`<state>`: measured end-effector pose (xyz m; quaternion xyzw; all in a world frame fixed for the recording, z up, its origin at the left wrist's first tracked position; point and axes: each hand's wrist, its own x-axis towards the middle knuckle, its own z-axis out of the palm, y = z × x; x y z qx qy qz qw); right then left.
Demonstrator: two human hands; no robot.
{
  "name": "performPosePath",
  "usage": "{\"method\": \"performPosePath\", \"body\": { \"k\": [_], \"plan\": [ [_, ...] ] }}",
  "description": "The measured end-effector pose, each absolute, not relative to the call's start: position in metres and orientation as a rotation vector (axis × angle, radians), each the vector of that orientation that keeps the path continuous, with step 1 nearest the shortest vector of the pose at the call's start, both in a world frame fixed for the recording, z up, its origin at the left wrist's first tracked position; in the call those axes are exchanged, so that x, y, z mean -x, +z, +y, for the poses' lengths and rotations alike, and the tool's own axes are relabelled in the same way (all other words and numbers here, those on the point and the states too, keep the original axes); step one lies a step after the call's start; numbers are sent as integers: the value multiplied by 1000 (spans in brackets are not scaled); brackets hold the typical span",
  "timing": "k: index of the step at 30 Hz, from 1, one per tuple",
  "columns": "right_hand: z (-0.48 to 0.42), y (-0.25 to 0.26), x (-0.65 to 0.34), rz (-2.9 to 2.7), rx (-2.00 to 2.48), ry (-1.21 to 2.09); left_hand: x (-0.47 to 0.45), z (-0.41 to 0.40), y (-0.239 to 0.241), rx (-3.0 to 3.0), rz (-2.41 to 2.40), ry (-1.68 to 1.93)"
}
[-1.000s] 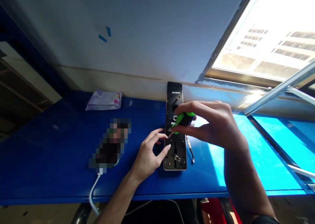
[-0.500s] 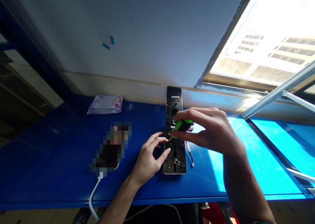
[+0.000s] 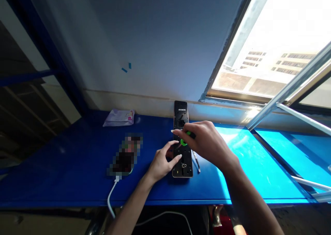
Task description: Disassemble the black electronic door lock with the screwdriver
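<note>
A long black panel (image 3: 181,116) with a gold rim lies on the blue table (image 3: 64,173), its back face up with holes and small fittings. My right hand (image 3: 207,143) is closed round a green and black screwdriver (image 3: 185,141), its tip down on the panel's left edge. My left hand (image 3: 162,162) rests beside the panel's left rim, with finger and thumb pinched close to the screwdriver tip. What they pinch is too small to make out. A thin cable (image 3: 196,161) lies along the panel's right side.
A blurred-out object (image 3: 125,155) with a white cable (image 3: 112,197) lies left of my hands. A pale packet (image 3: 119,118) sits near the wall. An open window frame (image 3: 284,93) slants over the table's right end, where sunlight falls.
The camera has pulled back and tilted up, so the table looks smaller and lower. My right hand has dropped closer over the panel and now hides most of the screwdriver handle. My left hand stays put.
</note>
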<state>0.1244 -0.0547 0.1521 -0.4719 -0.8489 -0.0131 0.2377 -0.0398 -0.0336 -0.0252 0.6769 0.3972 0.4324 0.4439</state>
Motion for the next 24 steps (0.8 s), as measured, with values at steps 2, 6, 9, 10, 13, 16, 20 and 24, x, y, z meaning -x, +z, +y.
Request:
{"method": "performPosePath", "body": {
  "k": [2,6,9,10,13,16,20,24],
  "plan": [
    [-56,154,-121,-2374,1263,-23,39,-32,-24,-1631,955,1067],
    [-57,156,-117,-2437,1215,30,38,-30,-25,-1605,946,1065],
    [-56,156,-118,-2440,1219,63,38,-30,-26,-1603,941,1064],
    [-56,156,-119,-2436,1225,74,38,-30,-27,-1603,938,1063],
    [-58,156,-122,-2415,1242,97,38,-31,-29,-1602,922,1063],
    [-61,155,-124,-2403,1241,104,38,-30,-31,-1596,910,1067],
    [-62,153,-120,-2410,1222,101,38,-28,-33,-1587,908,1076],
    [-60,151,-113,-2428,1197,112,38,-25,-38,-1582,921,1092]
  ]
}}
